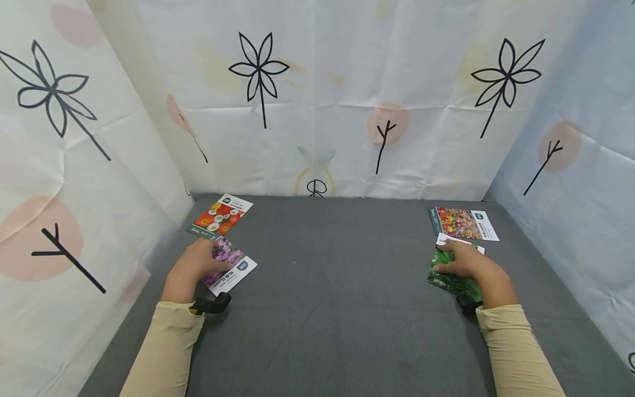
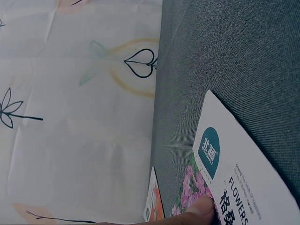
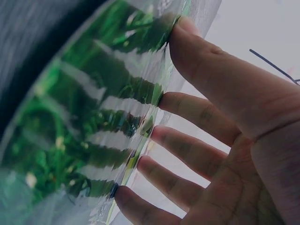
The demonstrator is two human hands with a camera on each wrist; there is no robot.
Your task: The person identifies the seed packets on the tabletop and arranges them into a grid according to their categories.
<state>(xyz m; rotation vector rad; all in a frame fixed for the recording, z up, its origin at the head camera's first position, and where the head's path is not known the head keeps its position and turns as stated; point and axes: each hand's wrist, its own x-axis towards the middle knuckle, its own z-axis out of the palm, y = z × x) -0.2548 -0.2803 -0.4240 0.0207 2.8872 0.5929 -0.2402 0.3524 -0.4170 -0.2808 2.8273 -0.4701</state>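
My left hand (image 1: 195, 263) rests on a seed packet with purple flowers (image 1: 233, 277), at the left of the table. In the left wrist view the thumb (image 2: 200, 207) lies on the packet's printed front, beside the word FLOWERS; the other fingers are hidden there. On the right, my right hand (image 1: 471, 263) touches a glossy green-leaf seed packet (image 1: 448, 282). Its spread fingertips and thumb press along the shiny face of that packet in the right wrist view, where the fingers (image 3: 187, 145) mirror in the plastic.
Behind the left hand lies a packet with red, orange and white flowers (image 1: 221, 216). A mixed-flower packet (image 1: 458, 223) lies behind the right hand. The grey table (image 1: 317, 309) is bounded by white printed cloth (image 1: 337, 138) at the back and both sides.
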